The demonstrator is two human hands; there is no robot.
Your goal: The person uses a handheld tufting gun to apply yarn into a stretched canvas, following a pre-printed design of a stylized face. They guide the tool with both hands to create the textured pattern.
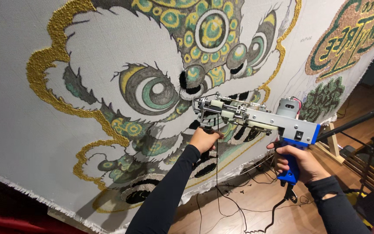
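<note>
A tufting gun [256, 117] with a silver metal body and blue grip points left at a stretched white cloth [18, 125]. My right hand [297, 162] grips the gun's blue rear handle. My left hand [204, 138] holds the front handle under the gun's nose. The cloth carries a partly tufted lion-dance face [169, 82] in gold, green, grey and black yarn. The gun's tip sits just off the cloth near the face's mouth. A thin yarn strand [217, 173] hangs from the gun.
A second tufted emblem [351, 34] in green and gold sits at the upper right of the cloth. Black cables [239, 203] trail over the wooden floor below. A wooden frame leg [330, 143] and a dark metal stand [369, 151] are at the right.
</note>
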